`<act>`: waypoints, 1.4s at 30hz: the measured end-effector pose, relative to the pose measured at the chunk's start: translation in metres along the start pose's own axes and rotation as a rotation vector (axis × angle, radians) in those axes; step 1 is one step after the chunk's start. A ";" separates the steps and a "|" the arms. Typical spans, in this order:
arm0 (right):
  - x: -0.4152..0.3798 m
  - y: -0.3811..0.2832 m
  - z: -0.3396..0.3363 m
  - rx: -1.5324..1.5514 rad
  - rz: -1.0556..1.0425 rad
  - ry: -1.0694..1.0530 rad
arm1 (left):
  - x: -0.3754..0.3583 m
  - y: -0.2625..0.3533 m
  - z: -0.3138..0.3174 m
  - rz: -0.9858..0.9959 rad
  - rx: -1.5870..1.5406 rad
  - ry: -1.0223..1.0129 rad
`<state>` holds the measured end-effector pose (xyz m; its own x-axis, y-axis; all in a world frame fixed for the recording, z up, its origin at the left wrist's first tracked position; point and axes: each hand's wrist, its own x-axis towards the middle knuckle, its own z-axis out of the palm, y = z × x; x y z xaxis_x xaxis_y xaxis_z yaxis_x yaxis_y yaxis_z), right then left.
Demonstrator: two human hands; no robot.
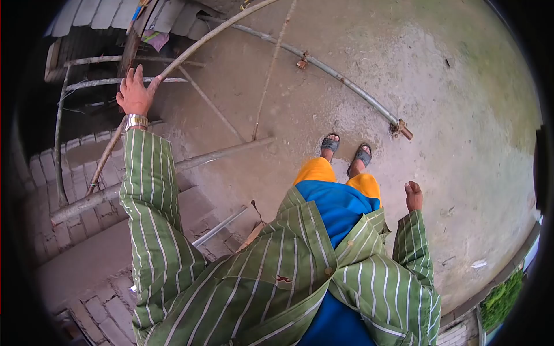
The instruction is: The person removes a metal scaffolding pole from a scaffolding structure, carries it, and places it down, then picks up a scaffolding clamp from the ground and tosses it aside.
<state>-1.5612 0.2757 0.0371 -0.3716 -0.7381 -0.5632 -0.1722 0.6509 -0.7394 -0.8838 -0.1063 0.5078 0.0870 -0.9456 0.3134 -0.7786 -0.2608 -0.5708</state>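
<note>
My left hand (135, 94), with a metal watch (137, 120) at the wrist, lies over a long wooden pole (216, 36) at upper left. Its fingers are stretched out and spread, and the thumb touches the pole. Below the wrist the pole seems to continue down toward a thicker horizontal pole (225, 151). My right hand (414, 196) hangs at my right side, away from any object. Its fingers are loosely curled, and nothing shows in them.
A metal pipe (340, 78) with rusty fittings lies ahead on wet, muddy ground (461, 144). Thin sticks form a frame at left, beside brick paving (81, 225) and corrugated sheets (92, 12). A short light pipe (220, 226) is beside me. Grass (502, 301) grows at lower right.
</note>
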 end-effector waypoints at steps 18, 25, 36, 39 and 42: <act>0.001 0.006 -0.005 -0.059 -0.051 -0.065 | 0.009 0.002 0.020 -0.167 -0.097 -0.357; 0.077 -0.049 -0.048 -0.186 -0.160 -0.161 | 0.018 0.040 -0.011 -0.168 -0.227 -0.316; 0.060 -0.075 -0.014 -0.198 -0.209 -0.172 | 0.007 0.012 -0.004 -0.144 -0.211 -0.326; 0.055 -0.057 -0.008 -0.292 -0.208 -0.180 | 0.002 0.006 -0.006 -0.155 -0.200 -0.326; 0.052 -0.030 -0.002 -0.292 -0.178 -0.176 | -0.001 -0.001 0.003 -0.162 -0.202 -0.360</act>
<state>-1.5772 0.2182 0.0304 -0.1548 -0.8468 -0.5090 -0.4815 0.5145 -0.7095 -0.8819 -0.1059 0.5060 0.4013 -0.9123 0.0816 -0.8396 -0.4020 -0.3654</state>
